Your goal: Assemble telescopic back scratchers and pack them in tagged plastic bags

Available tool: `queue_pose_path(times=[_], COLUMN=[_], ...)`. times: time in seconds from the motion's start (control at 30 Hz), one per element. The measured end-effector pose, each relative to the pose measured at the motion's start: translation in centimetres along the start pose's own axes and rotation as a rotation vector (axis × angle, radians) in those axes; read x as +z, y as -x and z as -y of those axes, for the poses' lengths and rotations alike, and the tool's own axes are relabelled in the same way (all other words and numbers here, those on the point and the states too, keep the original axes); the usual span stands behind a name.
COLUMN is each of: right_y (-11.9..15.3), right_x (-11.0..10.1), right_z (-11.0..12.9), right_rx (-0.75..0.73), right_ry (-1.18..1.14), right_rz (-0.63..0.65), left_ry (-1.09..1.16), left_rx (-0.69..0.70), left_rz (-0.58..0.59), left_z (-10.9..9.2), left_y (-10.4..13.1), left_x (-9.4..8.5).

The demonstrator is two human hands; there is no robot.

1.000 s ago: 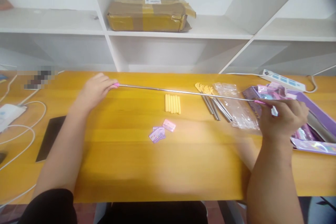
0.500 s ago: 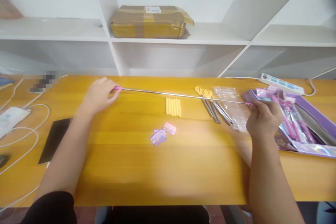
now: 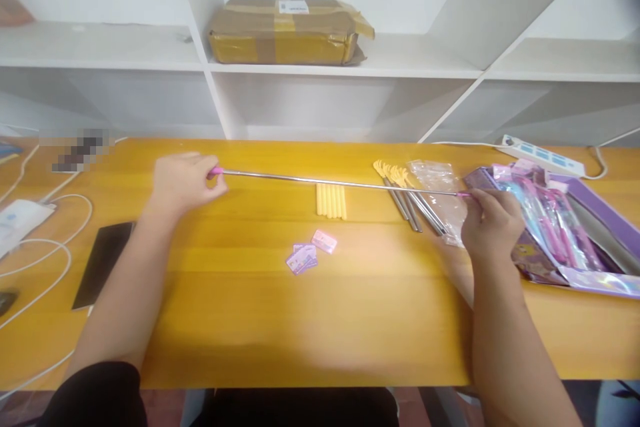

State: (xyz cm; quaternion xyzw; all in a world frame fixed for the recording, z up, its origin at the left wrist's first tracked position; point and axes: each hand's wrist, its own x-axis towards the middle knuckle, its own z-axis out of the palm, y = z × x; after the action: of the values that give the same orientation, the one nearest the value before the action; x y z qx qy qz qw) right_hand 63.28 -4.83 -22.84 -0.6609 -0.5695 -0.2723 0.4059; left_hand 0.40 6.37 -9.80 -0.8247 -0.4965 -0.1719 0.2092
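Observation:
A long thin silvery rod with pink ends stretches above the table between my hands. My left hand pinches its pink left end; my right hand is closed on the pink right end. Beneath the rod lies a row of several yellow sticks. Small purple cards overlap nearer the front, beside a pink card. Several metal rods with yellow tips lie left of my right hand, partly over or against a clear plastic bag.
At the right, a purple box holds pink wrapped items, with a power strip behind. A dark phone-like slab and white cables lie left. A cardboard parcel rests on the white shelf at the back.
My right hand has moved slightly left with its end of the rod. My left hand has also shifted a little left, and the rod remains held at both ends.

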Motion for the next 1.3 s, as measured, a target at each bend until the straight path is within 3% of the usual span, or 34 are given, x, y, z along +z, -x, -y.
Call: queue_pose_path(times=[0.2,0.33,0.43,0.57,0.67,0.77,0.87,1.0,1.13,1.3], right_y=[-0.2,-0.7,-0.5,0.7,0.2,-2.0,-3.7,-3.3,-2.7,-3.9], right_x=[-1.0,-1.1,-0.1,2.2,2.8,1.9,1.0,1.3,2.0,1.1], right_z=[1.3,3.3,7.9,17.4,23.5,27.0,29.1,30.9,30.8,30.0], right_rx=[0.088,-0.07,-0.215,-0.401,-0.486,-0.548,-0.646,-0.72,-0.675,-0.618], right_ry=[0.03,-0.078,-0.187,-0.283,-0.294,-0.282,-0.268,-0.262,-0.314,-0.375], right_rz=[0.067,0.046,0.128,0.295,0.351,0.315,0.298,0.272,0.322,0.442], left_ry=[-0.028,-0.033,-0.007,0.085,0.12,0.125,0.131,0.131,0.093,0.073], left_rx=[-0.104,-0.105,-0.117,-0.105,-0.115,-0.166,-0.18,-0.157,-0.128,-0.094], left_rz=[0.182,0.289,0.391,0.446,0.445,0.411,0.387,0.402,0.401,0.385], left_z=[-1.4,-3.5,-7.1,-12.2,-13.1,-12.1,-11.4,-11.5,-11.4,-11.3], left_y=[-0.3,-0.4,-0.5,-0.4,-0.2,-0.1,-0.1,0.0,-0.1,-0.2], left_x=[-0.3,-0.6,-0.5,-0.2,-0.2,-0.3,-0.5,-0.3,-0.8,-1.7])
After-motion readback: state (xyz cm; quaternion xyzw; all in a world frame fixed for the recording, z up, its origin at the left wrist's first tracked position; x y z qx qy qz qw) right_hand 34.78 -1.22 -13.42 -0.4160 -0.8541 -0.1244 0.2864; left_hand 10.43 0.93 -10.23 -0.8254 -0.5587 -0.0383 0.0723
